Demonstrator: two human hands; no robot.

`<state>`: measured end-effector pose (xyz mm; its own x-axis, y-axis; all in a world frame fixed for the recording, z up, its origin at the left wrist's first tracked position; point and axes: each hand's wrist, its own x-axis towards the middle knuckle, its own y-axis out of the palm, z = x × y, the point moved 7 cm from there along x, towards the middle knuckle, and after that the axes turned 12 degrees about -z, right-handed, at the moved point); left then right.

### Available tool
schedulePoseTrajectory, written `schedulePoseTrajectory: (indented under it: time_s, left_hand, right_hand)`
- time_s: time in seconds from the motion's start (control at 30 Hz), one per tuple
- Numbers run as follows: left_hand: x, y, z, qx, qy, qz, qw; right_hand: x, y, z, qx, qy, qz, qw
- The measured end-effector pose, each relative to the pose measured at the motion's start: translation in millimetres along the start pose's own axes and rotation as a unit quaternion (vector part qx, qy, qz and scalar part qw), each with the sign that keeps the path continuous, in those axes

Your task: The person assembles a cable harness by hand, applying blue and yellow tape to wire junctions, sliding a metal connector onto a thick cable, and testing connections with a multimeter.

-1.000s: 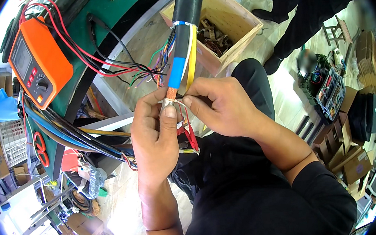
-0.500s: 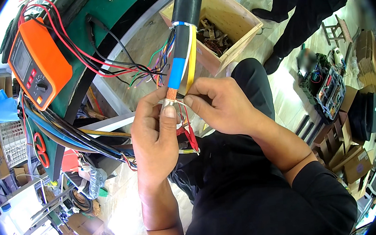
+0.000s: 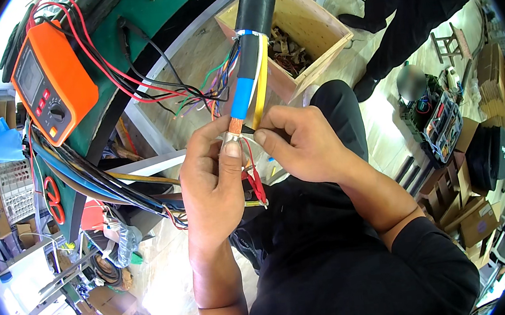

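Note:
A thick black cable runs down from the top, with a blue sleeve, white and yellow strands beside it and bare copper below. My left hand is closed on a silvery end piece at the copper. My right hand pinches a thin white strand at the copper's right side. A red clip on a red wire hangs just below, between my hands. An orange meter with red and black leads lies at upper left, near a bunch of coloured wires.
A green table holds red-handled scissors and cables. A wooden crate of scrap stands behind my hands. Another person's dark-clothed legs are at upper right, near a toolbox and cardboard.
Both my hands and the lower cable end have shifted slightly to the right. The grips look the same.

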<state>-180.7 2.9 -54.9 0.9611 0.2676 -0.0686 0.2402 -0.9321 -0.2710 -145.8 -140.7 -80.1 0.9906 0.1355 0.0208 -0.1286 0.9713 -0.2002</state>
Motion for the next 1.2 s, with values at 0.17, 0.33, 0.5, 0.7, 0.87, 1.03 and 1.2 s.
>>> schedulePoseTrajectory:
  time_s: [0.17,0.33,0.5,0.7,0.87,1.03,1.2]
  left_hand:
    - [0.1,0.3,1.2,-0.005,-0.004,0.004,1.0]
    - [-1.3,1.9,0.2,-0.024,-0.021,0.0,0.999]
    - [-1.5,2.1,1.9,-0.021,-0.001,-0.01,1.0]
    - [-1.3,2.5,0.0,-0.026,-0.016,0.0,1.0]
    - [-1.6,3.2,-0.5,-0.025,-0.014,-0.004,1.0]
    - [-1.4,2.3,-2.3,-0.023,-0.036,0.01,0.999]
    - [-2.4,2.5,-3.4,-0.033,-0.038,0.009,0.999]
  right_hand:
    - [0.0,2.0,-10.1,0.042,0.041,0.011,0.998]
    - [0.0,3.1,-16.1,0.054,0.024,0.002,0.998]
    - [-1.3,-0.2,-10.3,0.012,0.019,0.004,1.0]
    - [-4.2,-2.5,-3.9,0.016,0.011,0.008,1.0]
    - [-6.4,-3.1,2.2,0.006,-0.021,-0.004,1.0]
    - [-7.6,-3.7,-1.1,0.026,-0.009,-0.004,1.0]
    - [-9.0,-4.7,-2.5,0.01,-0.021,-0.007,1.0]
